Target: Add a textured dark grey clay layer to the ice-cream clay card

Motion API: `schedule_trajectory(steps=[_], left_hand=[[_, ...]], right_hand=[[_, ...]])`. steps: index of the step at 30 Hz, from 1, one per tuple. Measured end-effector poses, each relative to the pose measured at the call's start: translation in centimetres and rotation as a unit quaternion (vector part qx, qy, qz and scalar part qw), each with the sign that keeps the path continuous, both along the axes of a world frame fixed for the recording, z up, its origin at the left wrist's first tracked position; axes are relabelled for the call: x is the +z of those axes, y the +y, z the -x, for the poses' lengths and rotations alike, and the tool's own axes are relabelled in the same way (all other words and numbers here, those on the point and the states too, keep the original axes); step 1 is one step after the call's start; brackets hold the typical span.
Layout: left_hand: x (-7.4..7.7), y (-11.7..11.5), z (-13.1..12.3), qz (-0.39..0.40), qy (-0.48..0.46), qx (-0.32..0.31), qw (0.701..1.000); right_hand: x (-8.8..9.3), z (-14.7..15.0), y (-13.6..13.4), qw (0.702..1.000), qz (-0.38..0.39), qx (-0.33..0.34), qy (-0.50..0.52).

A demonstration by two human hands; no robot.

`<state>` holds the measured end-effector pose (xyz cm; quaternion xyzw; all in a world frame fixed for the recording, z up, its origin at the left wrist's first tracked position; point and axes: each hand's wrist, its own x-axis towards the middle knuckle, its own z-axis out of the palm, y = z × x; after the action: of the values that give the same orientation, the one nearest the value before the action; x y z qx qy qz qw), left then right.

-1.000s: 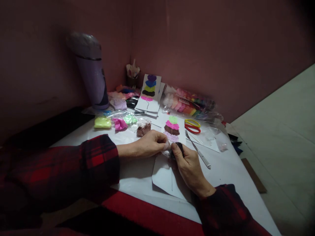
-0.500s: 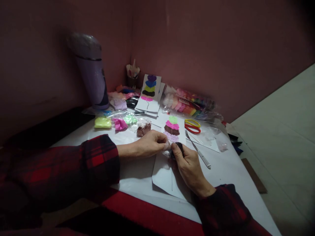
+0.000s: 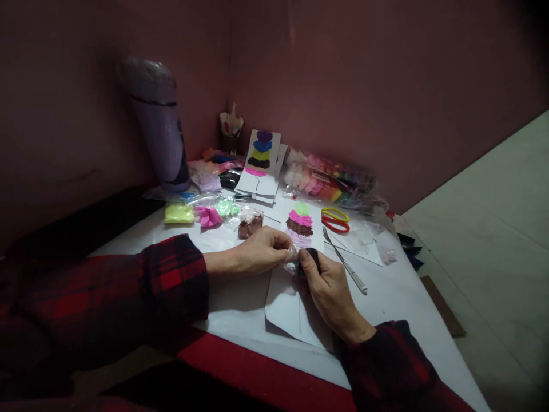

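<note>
My right hand [image 3: 331, 289] grips a small packet of black modelling clay [image 3: 313, 258], thumb on top. At the packet's left end, the fingertips of my left hand [image 3: 266, 249] pinch its clear plastic wrapper [image 3: 291, 262]. Beneath both hands lies a white paper sheet [image 3: 285, 306] with a drawn line running down it. Further up that sheet, textured clay bands [image 3: 299, 225] are stacked in green, pink, brown and lilac. A fork [image 3: 348, 266] rests just right of the sheet, close to my right hand.
Yellow clay [image 3: 179, 214], pink clay [image 3: 209, 217], green clay [image 3: 227, 207] and a brown packet [image 3: 250, 226] lie left. Scissors [image 3: 335, 220] sit right. Behind are a finished-looking card [image 3: 259, 163], a bag of coloured clays [image 3: 326, 178] and a tall purple tumbler [image 3: 160, 131].
Almost nothing differs. Both hands keep the same place and hold on the black clay packet and its wrapper.
</note>
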<state>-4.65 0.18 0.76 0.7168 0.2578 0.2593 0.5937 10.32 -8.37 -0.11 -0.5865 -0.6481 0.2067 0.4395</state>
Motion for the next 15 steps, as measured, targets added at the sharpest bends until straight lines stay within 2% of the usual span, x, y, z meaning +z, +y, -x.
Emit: schedule_trajectory(steps=[15], left_hand=[[0.01,0.1,0.05,0.006,-0.005,-0.001,1.0]], right_hand=[[0.03,-0.07,-0.1,1.0,0.009,-0.002,0.001]])
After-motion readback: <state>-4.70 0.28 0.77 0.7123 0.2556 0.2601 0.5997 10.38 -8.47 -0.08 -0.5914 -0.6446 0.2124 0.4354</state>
